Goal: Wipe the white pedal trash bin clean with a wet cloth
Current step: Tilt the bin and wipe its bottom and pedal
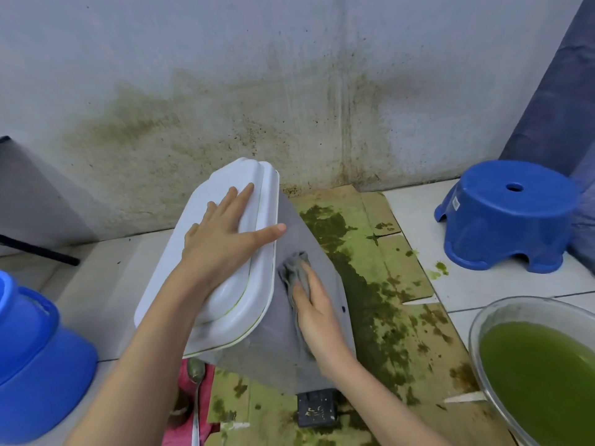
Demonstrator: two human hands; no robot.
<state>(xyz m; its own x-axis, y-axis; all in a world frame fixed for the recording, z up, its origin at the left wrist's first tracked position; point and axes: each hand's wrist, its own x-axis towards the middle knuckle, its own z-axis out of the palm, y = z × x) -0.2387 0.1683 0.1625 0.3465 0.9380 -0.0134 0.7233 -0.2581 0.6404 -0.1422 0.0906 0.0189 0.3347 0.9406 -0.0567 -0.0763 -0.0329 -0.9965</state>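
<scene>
The white pedal trash bin (273,352) stands tilted in the middle of the view on stained cardboard, its lid (225,294) closed and its black pedal (317,407) at the bottom. My left hand (222,239) lies flat on the lid with straight, spread fingers, the thumb reaching over the lid's right edge. My right hand (317,312) presses a grey wet cloth (294,268) flat against the bin's grey front wall, just right of the lid. Part of the cloth is hidden under my palm.
A blue plastic stool (505,217) stands at the right. A glass bowl of green liquid (541,371) sits at the lower right, a blue container (35,365) at the lower left. A spoon (195,391) lies on pink cloth (180,426). The wall behind is green-stained.
</scene>
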